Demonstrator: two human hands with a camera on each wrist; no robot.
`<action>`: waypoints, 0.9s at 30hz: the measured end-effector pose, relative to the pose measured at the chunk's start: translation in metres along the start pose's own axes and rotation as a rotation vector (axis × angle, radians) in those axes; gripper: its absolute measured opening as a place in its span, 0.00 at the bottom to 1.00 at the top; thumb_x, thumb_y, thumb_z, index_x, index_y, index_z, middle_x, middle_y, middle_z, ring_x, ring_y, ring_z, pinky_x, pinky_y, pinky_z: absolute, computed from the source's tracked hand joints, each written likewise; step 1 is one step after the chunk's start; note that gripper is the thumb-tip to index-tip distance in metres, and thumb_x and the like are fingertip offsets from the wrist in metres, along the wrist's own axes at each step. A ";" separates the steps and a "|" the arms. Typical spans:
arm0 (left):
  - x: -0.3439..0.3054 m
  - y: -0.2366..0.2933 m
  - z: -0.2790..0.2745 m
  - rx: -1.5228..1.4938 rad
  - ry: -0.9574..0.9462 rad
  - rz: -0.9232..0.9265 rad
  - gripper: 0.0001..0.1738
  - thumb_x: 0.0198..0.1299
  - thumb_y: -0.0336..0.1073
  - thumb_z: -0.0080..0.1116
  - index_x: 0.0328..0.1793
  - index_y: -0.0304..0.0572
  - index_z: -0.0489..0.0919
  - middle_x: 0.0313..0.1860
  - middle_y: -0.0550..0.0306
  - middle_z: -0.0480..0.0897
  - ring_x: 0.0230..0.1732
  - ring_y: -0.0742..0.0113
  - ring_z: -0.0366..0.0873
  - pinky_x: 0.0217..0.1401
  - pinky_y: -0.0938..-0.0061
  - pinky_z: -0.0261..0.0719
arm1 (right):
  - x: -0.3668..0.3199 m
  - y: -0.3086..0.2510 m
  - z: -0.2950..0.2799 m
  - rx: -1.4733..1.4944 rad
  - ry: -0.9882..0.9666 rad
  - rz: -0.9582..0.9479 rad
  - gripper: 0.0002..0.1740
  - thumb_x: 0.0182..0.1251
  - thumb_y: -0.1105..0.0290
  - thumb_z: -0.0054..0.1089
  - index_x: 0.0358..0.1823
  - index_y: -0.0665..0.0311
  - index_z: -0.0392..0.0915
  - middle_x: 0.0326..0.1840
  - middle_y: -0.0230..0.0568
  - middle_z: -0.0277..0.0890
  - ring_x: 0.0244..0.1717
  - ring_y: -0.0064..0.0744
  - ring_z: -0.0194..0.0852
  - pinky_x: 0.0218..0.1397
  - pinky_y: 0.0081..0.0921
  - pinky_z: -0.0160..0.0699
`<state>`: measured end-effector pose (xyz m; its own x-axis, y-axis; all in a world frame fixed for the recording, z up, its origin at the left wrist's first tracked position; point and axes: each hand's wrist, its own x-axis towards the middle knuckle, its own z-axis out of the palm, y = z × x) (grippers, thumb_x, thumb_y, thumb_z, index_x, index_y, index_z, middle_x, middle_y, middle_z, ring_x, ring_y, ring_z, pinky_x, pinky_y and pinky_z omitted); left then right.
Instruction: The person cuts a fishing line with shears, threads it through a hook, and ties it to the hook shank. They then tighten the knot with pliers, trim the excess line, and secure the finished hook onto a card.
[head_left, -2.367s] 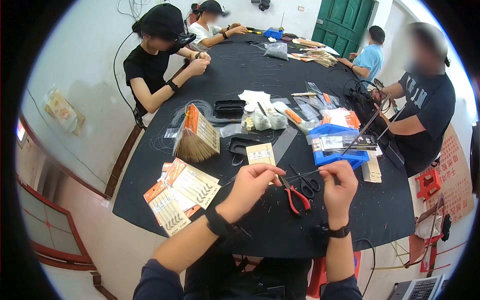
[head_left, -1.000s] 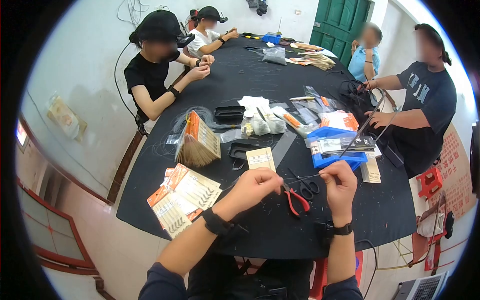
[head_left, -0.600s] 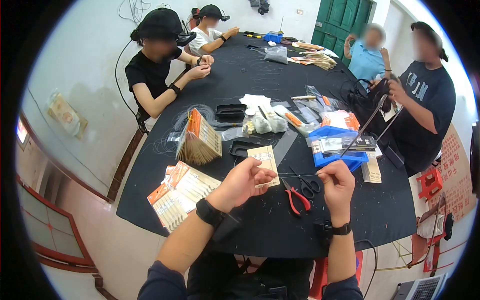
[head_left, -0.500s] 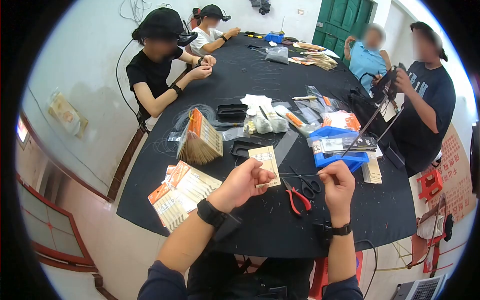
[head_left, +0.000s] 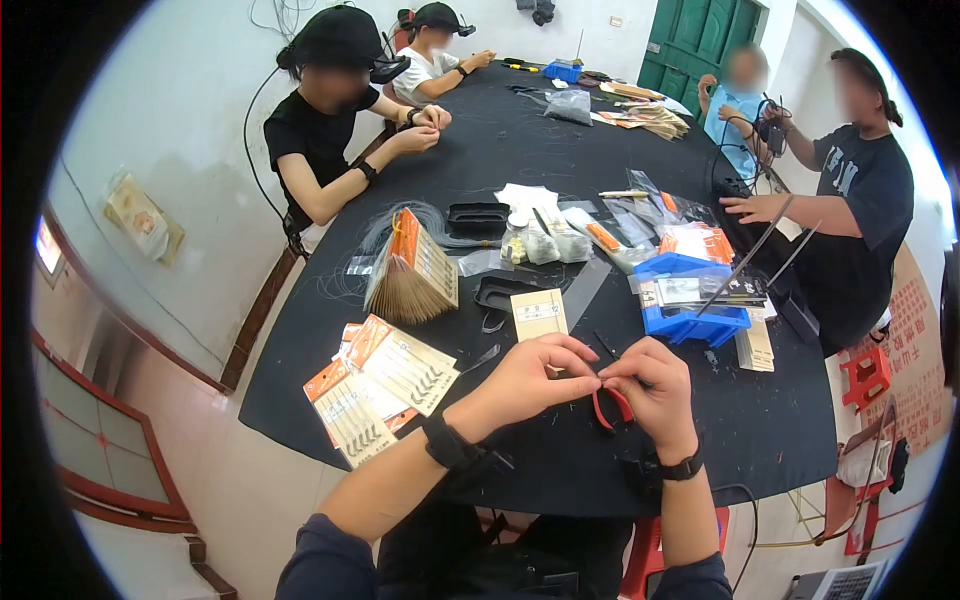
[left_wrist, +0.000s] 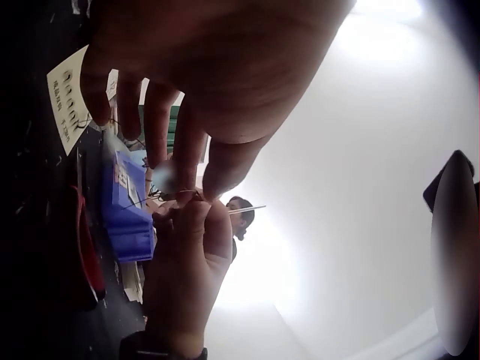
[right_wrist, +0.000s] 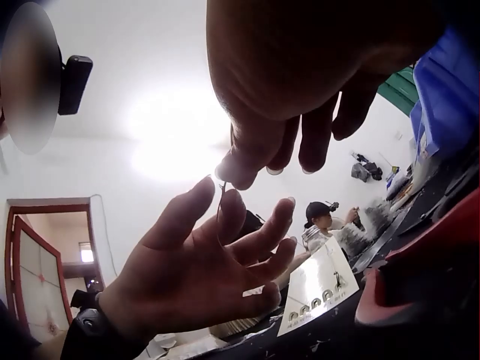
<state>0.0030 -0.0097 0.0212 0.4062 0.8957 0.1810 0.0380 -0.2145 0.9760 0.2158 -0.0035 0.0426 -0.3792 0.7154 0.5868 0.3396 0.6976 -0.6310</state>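
Observation:
My left hand [head_left: 530, 378] and right hand [head_left: 655, 388] meet fingertip to fingertip over the near part of the table. Between thumb and index finger my right hand pinches a thin fishing line [right_wrist: 223, 201], whose dark strand runs down to the left thumb and index finger. The left thumb and index finger close on the line; its other fingers are spread. Whatever small piece sits at the joined tips is mostly hidden. Red-handled pliers [head_left: 613, 410] lie under the hands, partly covered. Behind them is a cream card [head_left: 540, 313], seen with small hooks in the right wrist view.
Orange-and-cream hook cards [head_left: 400, 370] lie at the left, with a fanned card stack [head_left: 415, 270] behind. A blue tray [head_left: 695, 325] stands at right. Small bags and a jar [head_left: 515, 245] sit mid-table. Several people are around the black table [head_left: 500, 160].
My hands, earlier apart with the line stretched between them, have come together at the fingertips. The left hand moved right, and now the hands cover the scissors and part of the pliers.

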 end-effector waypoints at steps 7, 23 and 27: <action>0.004 -0.012 0.001 -0.140 -0.034 -0.006 0.08 0.62 0.34 0.66 0.40 0.35 0.86 0.47 0.57 0.84 0.46 0.74 0.79 0.48 0.79 0.75 | 0.000 0.000 0.001 0.011 -0.007 0.013 0.10 0.47 0.81 0.72 0.33 0.64 0.86 0.28 0.35 0.76 0.29 0.29 0.76 0.32 0.23 0.73; 0.011 -0.015 -0.045 -0.451 0.258 0.007 0.06 0.66 0.33 0.61 0.43 0.39 0.82 0.35 0.63 0.83 0.40 0.77 0.80 0.48 0.80 0.77 | 0.004 0.015 0.012 -0.120 -0.150 0.495 0.24 0.48 0.61 0.79 0.45 0.65 0.84 0.36 0.40 0.78 0.32 0.29 0.77 0.37 0.25 0.77; 0.011 -0.020 -0.048 -0.462 0.219 -0.052 0.06 0.66 0.34 0.62 0.44 0.40 0.83 0.35 0.63 0.83 0.40 0.79 0.79 0.48 0.81 0.77 | 0.013 0.013 0.031 -0.310 -0.283 0.501 0.27 0.44 0.53 0.80 0.42 0.63 0.84 0.38 0.41 0.78 0.39 0.38 0.79 0.44 0.33 0.78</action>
<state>-0.0373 0.0232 0.0095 0.2121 0.9717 0.1039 -0.3747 -0.0173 0.9270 0.1886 0.0136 0.0266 -0.3083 0.9482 0.0763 0.7506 0.2917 -0.5929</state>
